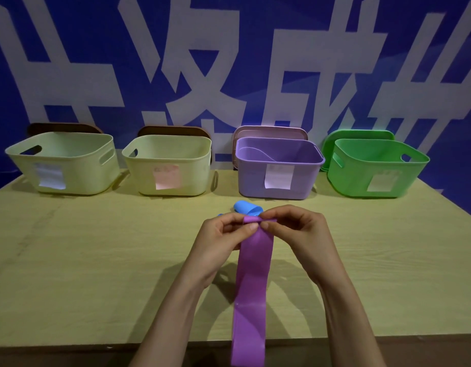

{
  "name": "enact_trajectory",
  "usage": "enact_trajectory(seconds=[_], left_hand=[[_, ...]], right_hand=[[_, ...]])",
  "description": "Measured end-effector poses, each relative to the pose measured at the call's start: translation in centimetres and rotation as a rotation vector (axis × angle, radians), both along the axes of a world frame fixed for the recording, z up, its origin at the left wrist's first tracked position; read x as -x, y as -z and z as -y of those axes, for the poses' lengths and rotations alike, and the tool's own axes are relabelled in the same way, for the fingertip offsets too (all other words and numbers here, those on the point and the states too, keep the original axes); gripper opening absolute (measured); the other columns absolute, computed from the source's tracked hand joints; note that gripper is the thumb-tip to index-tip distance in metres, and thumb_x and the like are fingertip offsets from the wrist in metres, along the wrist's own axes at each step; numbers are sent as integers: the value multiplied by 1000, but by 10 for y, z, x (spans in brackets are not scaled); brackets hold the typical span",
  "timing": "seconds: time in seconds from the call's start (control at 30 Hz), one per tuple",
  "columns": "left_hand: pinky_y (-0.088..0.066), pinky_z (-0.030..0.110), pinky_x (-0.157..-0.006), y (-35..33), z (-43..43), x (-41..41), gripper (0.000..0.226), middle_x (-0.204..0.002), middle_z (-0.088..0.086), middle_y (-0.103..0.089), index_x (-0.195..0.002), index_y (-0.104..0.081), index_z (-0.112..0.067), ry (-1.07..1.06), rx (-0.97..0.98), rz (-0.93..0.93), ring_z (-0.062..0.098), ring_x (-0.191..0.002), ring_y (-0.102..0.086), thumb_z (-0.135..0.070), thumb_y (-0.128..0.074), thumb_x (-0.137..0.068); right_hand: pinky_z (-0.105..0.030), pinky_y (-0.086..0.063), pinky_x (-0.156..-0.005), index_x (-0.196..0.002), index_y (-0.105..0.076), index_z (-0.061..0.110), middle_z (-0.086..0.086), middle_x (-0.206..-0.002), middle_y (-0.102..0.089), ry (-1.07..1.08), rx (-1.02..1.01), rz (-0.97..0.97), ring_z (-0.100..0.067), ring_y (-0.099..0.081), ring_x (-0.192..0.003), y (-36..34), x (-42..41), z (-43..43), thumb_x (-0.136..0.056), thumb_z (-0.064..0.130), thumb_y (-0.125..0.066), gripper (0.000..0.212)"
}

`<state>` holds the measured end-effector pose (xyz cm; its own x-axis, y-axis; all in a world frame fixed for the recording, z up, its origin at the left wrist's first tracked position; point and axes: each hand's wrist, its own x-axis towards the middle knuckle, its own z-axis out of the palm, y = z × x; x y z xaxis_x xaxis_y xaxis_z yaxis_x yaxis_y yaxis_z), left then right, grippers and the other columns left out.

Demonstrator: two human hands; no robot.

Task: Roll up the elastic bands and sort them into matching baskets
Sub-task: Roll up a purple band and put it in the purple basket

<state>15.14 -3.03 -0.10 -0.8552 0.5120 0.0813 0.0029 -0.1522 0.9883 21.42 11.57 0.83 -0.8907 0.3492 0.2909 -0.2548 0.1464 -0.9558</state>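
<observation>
A long purple elastic band hangs from both my hands down past the table's front edge. My left hand and my right hand pinch its top end, which is curled into a small roll between the fingertips. Just behind the hands a blue band lies on the table, partly hidden. Along the back stand two cream baskets, a purple basket with a purple band inside, and a green basket.
Each basket carries a paper label on its front and has a lid propped behind it. The wooden table ends close to me at the front. A blue wall with large white characters rises behind the baskets.
</observation>
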Motion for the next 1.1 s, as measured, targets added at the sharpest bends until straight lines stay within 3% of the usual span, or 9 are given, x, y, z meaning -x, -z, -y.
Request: enact_trajectory(seconds=[0.17, 0.3, 0.43, 0.5, 0.57, 0.7, 0.87, 1.1], left_hand=[[-53, 22, -70, 1, -1, 0, 16, -90, 9, -71, -97, -71, -8, 4, -12, -2, 12, -82, -66, -2, -66, -83], [-53, 24, -68, 0, -5, -2, 12, -82, 5, -73, -90, -72, -9, -58, -33, 53, 12, -78, -66, -17, -68, -82], [-53, 19, -63, -1, -7, -6, 7, -76, 1, -73, -85, -72, -12, -89, -69, 106, 9, -71, -67, -11, -66, -84], [-53, 19, -64, -1, -6, -6, 8, -77, 1, -73, -85, -72, -12, -94, -86, 106, 10, -72, -67, -8, -65, -84], [-54, 20, -67, -1, -6, -5, 10, -79, 1, -74, -85, -72, -12, -107, -97, 85, 11, -76, -68, -5, -66, -84], [-56, 27, -76, 0, -7, -7, 12, -81, 1, -73, -83, -73, -14, -118, -86, 42, 13, -80, -68, -3, -68, -82], [-55, 24, -73, -2, -5, -6, 26, -83, 1, -74, -75, -77, -25, -106, -45, -34, 12, -80, -68, -1, -69, -80], [-55, 23, -69, -3, -3, -7, 14, -89, 7, -72, -89, -72, -13, -51, -60, 72, 13, -83, -68, -3, -70, -80]], right_hand=[[-30, -55, -81, -78, -75, 10, -5, -82, -75, 38, -2, 1, -13, -69, -81, -1, 1, 2, -73, -10, -72, 21], [-25, -55, -79, -73, -75, 16, 0, -79, -75, 51, -26, -9, -11, -70, -81, -1, 2, 5, -72, -12, -71, 28], [-20, -52, -77, -81, -74, 12, 4, -86, -75, -21, -14, -9, -10, -70, -86, -2, -2, 4, -74, -12, -70, 25], [-19, -53, -76, -95, -72, 11, 5, -93, -74, -55, 54, -2, -10, -69, -88, -2, -5, 2, -80, -5, -68, 22], [-21, -54, -73, -100, -70, 14, 5, -87, -73, -15, 89, 37, -8, -68, -81, 1, -4, 3, -87, 8, -64, 16], [-28, -53, -69, -86, -74, 12, -5, -77, -70, 18, 51, 97, -13, -61, -71, 5, -4, 5, -91, 18, -60, 16], [-31, -55, -72, -88, -75, 10, -7, -84, -73, 16, 30, 64, -15, -65, -78, 4, -7, 4, -87, 14, -64, 12], [-21, -53, -71, -86, -75, 8, -6, -85, -75, 18, 86, 18, -10, -68, -80, 4, -7, 3, -81, 3, -68, 9]])
